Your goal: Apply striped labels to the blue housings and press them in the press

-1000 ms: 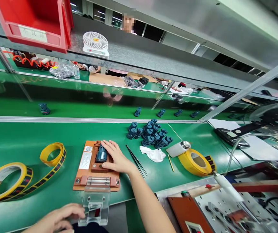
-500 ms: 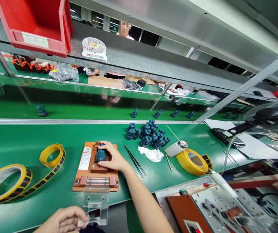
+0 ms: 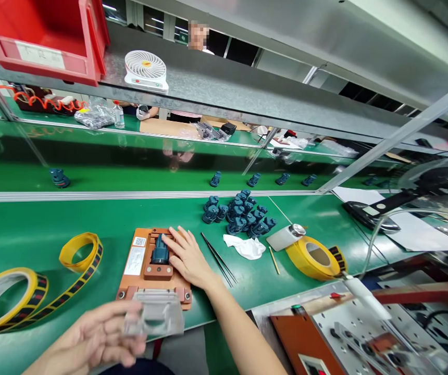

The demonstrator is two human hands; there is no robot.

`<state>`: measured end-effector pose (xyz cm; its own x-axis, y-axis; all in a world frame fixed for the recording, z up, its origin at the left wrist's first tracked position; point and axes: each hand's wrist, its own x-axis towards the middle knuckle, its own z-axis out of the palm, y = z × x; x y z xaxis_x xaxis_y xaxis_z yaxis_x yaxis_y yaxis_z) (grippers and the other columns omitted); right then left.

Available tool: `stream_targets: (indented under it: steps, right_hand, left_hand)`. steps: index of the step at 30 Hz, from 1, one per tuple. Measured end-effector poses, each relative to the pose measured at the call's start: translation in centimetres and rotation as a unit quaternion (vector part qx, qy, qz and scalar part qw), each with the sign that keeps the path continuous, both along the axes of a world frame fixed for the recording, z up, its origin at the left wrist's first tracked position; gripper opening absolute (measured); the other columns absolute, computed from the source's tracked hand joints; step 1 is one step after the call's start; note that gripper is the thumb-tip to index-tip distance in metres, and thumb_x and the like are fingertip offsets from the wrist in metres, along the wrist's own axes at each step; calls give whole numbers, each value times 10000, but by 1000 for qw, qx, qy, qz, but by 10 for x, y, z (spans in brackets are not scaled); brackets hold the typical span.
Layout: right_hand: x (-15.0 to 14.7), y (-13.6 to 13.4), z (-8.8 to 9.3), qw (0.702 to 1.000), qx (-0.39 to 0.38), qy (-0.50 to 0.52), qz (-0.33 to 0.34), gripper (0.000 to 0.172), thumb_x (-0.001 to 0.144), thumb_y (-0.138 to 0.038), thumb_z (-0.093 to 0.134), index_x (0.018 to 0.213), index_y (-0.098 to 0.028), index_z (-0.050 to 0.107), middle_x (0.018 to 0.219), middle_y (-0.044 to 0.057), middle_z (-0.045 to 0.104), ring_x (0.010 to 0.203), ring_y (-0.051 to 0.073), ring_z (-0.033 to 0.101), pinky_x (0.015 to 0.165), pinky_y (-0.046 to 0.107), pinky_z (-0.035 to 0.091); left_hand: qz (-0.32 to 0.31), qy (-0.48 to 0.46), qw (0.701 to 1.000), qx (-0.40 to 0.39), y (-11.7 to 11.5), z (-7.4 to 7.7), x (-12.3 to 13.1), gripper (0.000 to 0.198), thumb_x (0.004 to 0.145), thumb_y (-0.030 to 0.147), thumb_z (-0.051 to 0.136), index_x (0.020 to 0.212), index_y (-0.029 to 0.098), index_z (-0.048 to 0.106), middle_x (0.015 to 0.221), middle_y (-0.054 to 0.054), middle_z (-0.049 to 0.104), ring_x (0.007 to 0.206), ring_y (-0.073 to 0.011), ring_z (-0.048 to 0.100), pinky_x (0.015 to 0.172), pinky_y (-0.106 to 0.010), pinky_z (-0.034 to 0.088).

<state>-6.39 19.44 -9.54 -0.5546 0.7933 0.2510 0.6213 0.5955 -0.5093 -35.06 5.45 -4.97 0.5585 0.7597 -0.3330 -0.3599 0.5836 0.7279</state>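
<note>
A brown fixture board [image 3: 130, 285] lies on the green bench, with a dark blue plastic housing [image 3: 160, 250] seated in its raised nest. My right hand [image 3: 188, 258] rests along the nest's right side, fingers stretched out and fingertips beside the housing. At the board's front edge, a clear plastic flap [image 3: 165, 315] is tilted partway up on its hinge. My left hand [image 3: 99, 333] has the flap's left edge between thumb and fingers, slightly blurred. A QR label and a white sticker [image 3: 134, 260] are on the board's left side.
Yellow label rolls [image 3: 32, 291] lie left; another yellow roll [image 3: 313, 258] is right. Several blue housings [image 3: 243, 213] cluster behind black tweezers [image 3: 218, 258], white tissue [image 3: 244, 247] and a white bottle [image 3: 284, 238]. A metal machine [image 3: 345, 323] stands front right. A shelf [image 3: 224, 86] crosses above.
My right hand has loosened from the housing and spread flat to its right. My left hand has raised the clear flap from hanging below the bench edge to a tilted position.
</note>
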Motion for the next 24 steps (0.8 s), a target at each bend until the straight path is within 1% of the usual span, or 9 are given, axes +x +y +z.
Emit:
stream_targets:
  steps: [3, 5, 8, 11, 14, 16, 18, 20, 24]
  right_hand:
    - [21, -15, -11, 986, 69, 62, -136, 426, 1057, -388, 423, 1453, -244, 485, 1441, 98, 521, 1359, 284, 407, 1136, 543, 339]
    - [42, -29, -24, 957, 130, 66, -252, 370, 1050, -404, 408, 1197, -193, 674, 1184, 126, 654, 1138, 297, 544, 992, 510, 449]
    - [71, -49, -45, 910, 165, -27, -379, 546, 1026, -555, 352, 1119, -143, 698, 1072, 159, 654, 980, 340, 554, 828, 508, 474]
    - [83, -61, -59, 891, 145, -81, -424, 699, 1002, -665, 244, 1168, -134, 667, 1060, 169, 642, 938, 363, 551, 720, 475, 448]
    - [84, -62, -64, 901, 125, -46, -413, 687, 1012, -659, 194, 1067, -154, 655, 979, 149, 647, 890, 339, 564, 721, 451, 436]
    - [83, -59, -65, 907, 115, -7, -406, 665, 1013, -663, 194, 1000, -163, 632, 933, 147, 647, 862, 331, 566, 734, 449, 438]
    - [83, -55, -66, 909, 103, 27, -403, 656, 1003, -687, 213, 967, -168, 612, 904, 148, 646, 855, 333, 570, 750, 455, 444]
    - [85, -52, -67, 908, 87, 59, -406, 660, 986, -716, 238, 967, -165, 601, 898, 151, 644, 870, 338, 583, 779, 467, 455]
    - [86, -54, -64, 891, 27, 117, -438, 649, 952, -740, 296, 1037, -168, 592, 985, 159, 667, 917, 338, 623, 804, 467, 468]
  left_hand:
    - [60, -46, 997, -8, 28, 24, 17, 623, 890, 499, 662, 1444, 265, 498, 1358, -154, 633, 1227, -355, 607, 996, -483, 507]
    - [82, -75, 994, -12, 49, 30, 31, 572, 919, 405, 655, 1436, 239, 477, 1420, -161, 583, 1274, -350, 583, 1042, -479, 489]
    - [103, -74, 990, -53, 75, 29, 49, 416, 906, 319, 682, 1263, 139, 565, 1353, -210, 620, 1224, -341, 629, 1071, -448, 479]
    - [125, -20, 988, -94, 87, 26, 56, 349, 865, 299, 732, 1125, 111, 594, 1262, -228, 667, 1135, -317, 684, 1040, -408, 501]
    - [110, 121, 987, 8, 87, 28, 37, 475, 840, 330, 760, 1246, 155, 588, 1117, -158, 724, 936, -255, 723, 865, -371, 559]
    - [123, 293, 935, 156, 87, 30, 10, 426, 817, 359, 770, 1196, 193, 670, 974, -93, 732, 837, -229, 687, 801, -336, 539]
    - [169, 459, 826, 281, 90, 29, -21, 303, 792, 378, 769, 1054, 225, 757, 931, -75, 715, 890, -256, 649, 893, -344, 497]
    - [196, 554, 741, 324, 97, 24, -46, 270, 779, 395, 760, 1015, 267, 779, 1030, -83, 715, 1054, -310, 606, 1055, -378, 403]
    - [159, 590, 739, 285, 123, 7, -60, 260, 719, 410, 801, 939, 272, 783, 994, -106, 746, 1078, -367, 618, 1088, -437, 369]
